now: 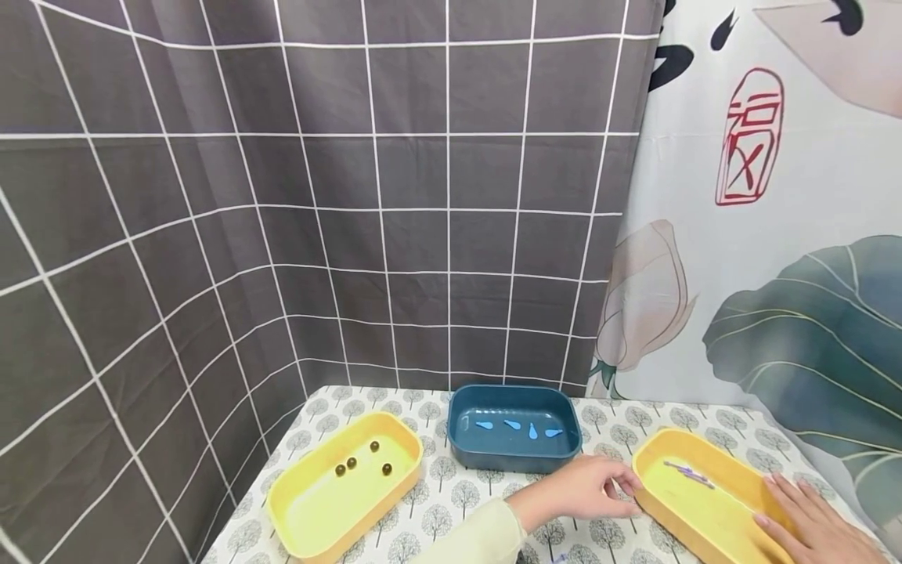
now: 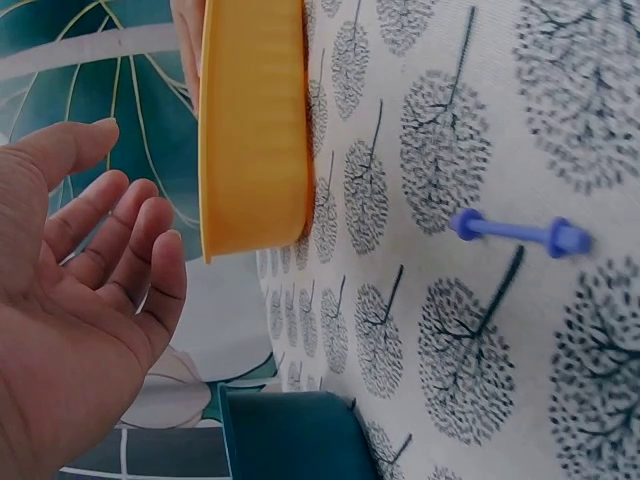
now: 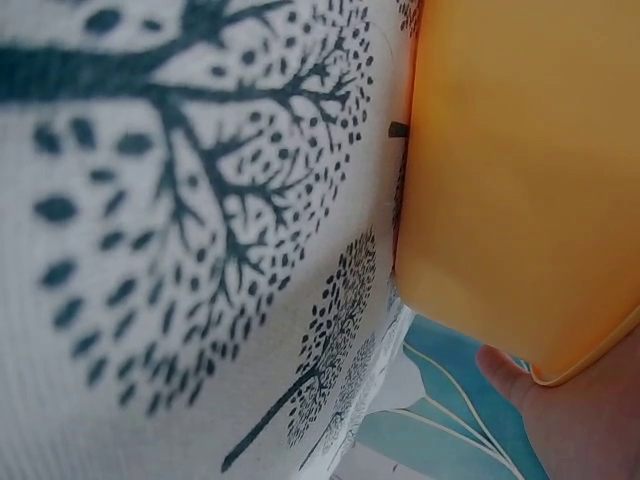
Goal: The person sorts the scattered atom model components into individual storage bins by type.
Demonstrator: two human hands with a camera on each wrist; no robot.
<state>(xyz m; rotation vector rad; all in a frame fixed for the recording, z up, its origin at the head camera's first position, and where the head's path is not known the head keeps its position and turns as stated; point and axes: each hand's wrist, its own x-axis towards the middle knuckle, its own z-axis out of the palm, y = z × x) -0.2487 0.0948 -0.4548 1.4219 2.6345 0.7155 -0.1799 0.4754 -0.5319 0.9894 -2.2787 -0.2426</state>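
The right-hand yellow tray (image 1: 644,474) holds a few thin purple pieces (image 1: 690,474). At its left rim is my left hand (image 1: 595,487), fingers loosely bent; in the left wrist view the palm (image 2: 85,320) shows with nothing in it. My right hand (image 1: 824,521) rests over the tray's right rim with fairly straight fingers, and in the right wrist view it touches the rim at a corner of the yellow wall (image 3: 520,200). A small purple dumbbell-shaped piece (image 2: 520,232) lies on the tree-print cloth, below my left forearm in the head view.
A dark blue tray (image 1: 514,462) with several light blue drop-shaped pieces (image 1: 512,424) stands at the back middle. Another yellow tray (image 1: 310,501) on the left holds several dark round beads (image 1: 375,446). A grey checked curtain (image 1: 451,172) hangs behind the table.
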